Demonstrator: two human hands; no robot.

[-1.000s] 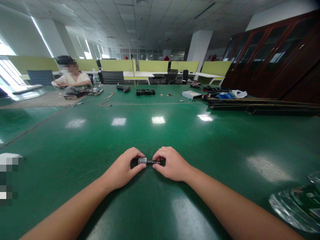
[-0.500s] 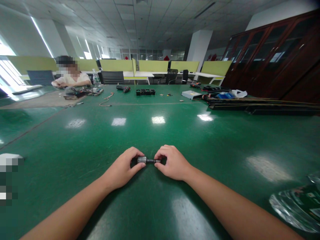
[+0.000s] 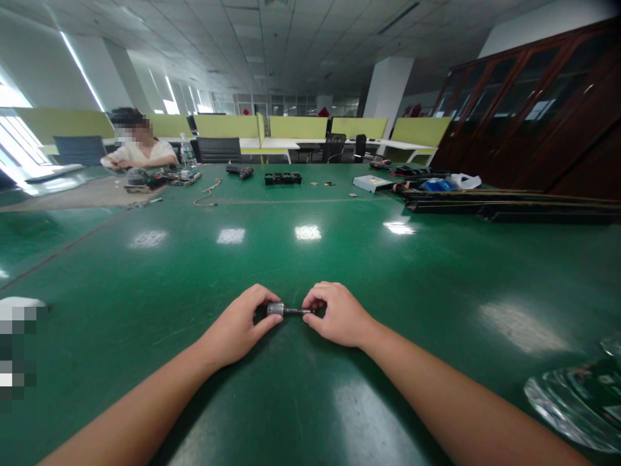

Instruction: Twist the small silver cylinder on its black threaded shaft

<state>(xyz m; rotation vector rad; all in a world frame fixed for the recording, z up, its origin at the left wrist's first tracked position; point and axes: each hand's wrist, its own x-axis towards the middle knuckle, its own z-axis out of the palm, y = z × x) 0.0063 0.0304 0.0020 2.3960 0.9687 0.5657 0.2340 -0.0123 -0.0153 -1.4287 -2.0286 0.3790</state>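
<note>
A grey metal drill chuck (image 3: 276, 310) lies sideways just above the green table, pinched between the thumb and fingers of my left hand (image 3: 250, 321). From its right end runs a thin dark adapter shank (image 3: 294, 311), in line with the chuck. The fingertips and thumb of my right hand (image 3: 337, 314) close on the grooved far end of this shank. Whether the shank is still seated in the chuck I cannot tell, as the two meet without a visible gap.
A clear plastic bottle (image 3: 577, 404) lies at the lower right. Across the table are a power drill (image 3: 239, 171), a black slotted part (image 3: 283, 178), a silver box (image 3: 372, 184) and long dark bars (image 3: 514, 206). A person (image 3: 140, 152) sits at the far left.
My right hand has shifted slightly to the right along with the shank's end, and a little more shank shows between the hands. My left hand and the chuck have stayed put.
</note>
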